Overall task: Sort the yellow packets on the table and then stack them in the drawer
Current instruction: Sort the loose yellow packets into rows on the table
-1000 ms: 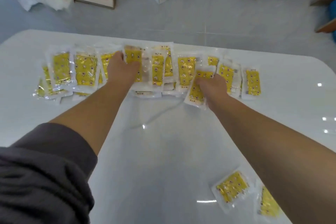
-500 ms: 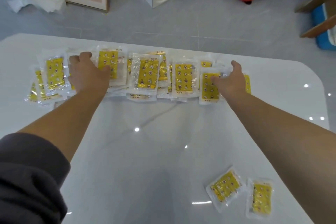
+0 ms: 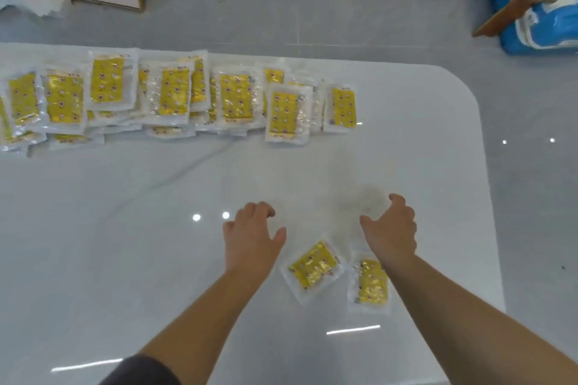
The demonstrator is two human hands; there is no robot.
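the tabletop (image 3: 125, 259) holds a packet row (image 3: 175, 94) at its far edge; two strays (image 3: 312, 269) lie by the wrists. left hand (image 3: 250, 234) and right hand (image 3: 391, 228) hover empty, fingers loosely spread. best pinch one stray each by an edge.

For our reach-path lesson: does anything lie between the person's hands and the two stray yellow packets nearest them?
Nothing visible does. The tilted packet lies on the white table, between and just nearer than the left hand and right hand. The straighter packet, beside it, is partly under the right forearm.
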